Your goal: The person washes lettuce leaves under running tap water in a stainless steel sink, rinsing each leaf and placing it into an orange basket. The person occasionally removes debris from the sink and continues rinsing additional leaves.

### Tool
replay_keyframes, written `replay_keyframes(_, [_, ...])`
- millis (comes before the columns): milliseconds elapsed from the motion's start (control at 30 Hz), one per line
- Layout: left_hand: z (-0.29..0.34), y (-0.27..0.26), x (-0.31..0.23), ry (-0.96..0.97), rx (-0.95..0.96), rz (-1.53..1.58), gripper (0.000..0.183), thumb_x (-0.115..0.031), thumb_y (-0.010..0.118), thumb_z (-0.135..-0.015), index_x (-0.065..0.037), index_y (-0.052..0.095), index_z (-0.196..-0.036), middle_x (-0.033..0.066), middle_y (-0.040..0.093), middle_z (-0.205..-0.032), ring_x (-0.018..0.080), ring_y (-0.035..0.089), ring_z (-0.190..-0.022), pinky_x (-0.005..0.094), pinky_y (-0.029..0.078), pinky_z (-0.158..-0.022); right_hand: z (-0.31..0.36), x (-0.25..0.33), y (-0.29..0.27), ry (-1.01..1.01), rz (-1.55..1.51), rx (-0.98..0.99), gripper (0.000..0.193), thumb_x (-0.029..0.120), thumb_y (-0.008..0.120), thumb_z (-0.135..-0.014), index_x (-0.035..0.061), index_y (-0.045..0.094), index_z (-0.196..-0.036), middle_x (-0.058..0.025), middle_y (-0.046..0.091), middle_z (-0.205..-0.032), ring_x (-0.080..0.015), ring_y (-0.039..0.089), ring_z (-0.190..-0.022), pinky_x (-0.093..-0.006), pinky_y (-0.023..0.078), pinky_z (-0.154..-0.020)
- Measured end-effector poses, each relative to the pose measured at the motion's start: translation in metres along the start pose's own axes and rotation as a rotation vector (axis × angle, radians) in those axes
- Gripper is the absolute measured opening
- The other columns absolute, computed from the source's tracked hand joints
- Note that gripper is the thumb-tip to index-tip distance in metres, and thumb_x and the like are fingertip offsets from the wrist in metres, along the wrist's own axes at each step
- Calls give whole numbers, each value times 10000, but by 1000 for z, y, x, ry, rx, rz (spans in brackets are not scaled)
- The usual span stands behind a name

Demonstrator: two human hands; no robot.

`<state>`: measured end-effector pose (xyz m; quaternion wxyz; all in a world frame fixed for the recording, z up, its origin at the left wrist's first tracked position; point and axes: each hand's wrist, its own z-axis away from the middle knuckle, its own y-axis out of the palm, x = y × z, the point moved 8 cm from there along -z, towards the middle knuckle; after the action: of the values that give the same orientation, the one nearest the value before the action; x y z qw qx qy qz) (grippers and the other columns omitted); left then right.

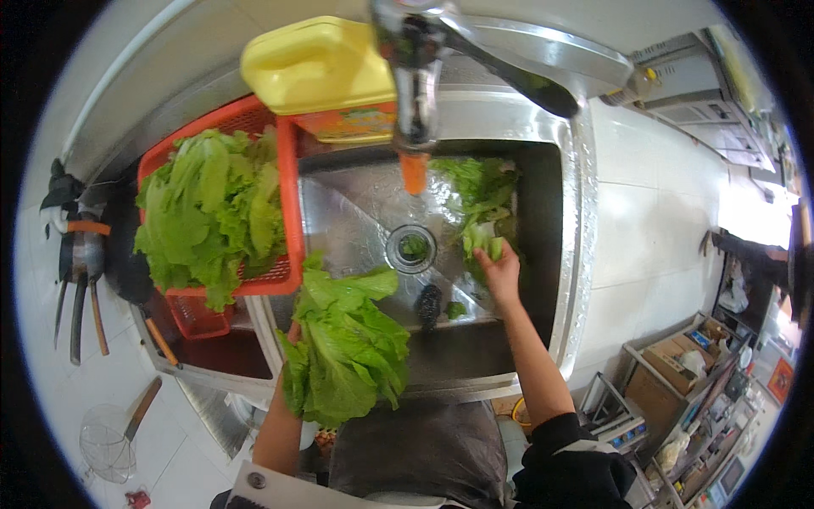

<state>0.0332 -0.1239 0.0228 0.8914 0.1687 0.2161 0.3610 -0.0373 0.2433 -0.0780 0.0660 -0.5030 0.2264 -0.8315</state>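
Observation:
My left hand is closed round a bunch of green lettuce, held over the near left edge of the steel sink; the leaves hide most of its fingers. Inside the sink on the right, my right hand pinches a pale green lettuce leaf. More loose leaves lie beyond it along the sink's right side. A red plastic basket heaped with lettuce sits to the left. Bits of green rest in the drain.
A chrome faucet with an orange tip hangs over the sink. Behind the basket stands a yellow jug. A dark oval scrubber lies near the drain. Utensils hang on the left, above a wire strainer. Shelving stands at right.

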Motion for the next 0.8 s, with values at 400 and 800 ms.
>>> replay_keyframes(400, [13,26,4,-214,83,220,523,-437,402,-979,-63,475,-1337,148,574,-1261,289,596,-1111,457,518,-912,-27,105,120,487,-1278,575,298,148,520,-954,16,480,-1218,-220,563,-1184,-387,595,-1042,-553,525,-897])
replay_keyframes(800, [-7,-8,19,-116,134,195,580,-491,457,-944,-64,474,-1337,138,579,-1247,280,600,-1091,438,527,-898,-16,132,99,253,-754,370,352,20,669,-825,-10,517,-1141,-130,626,-1016,-251,639,-869,-393,552,-730])
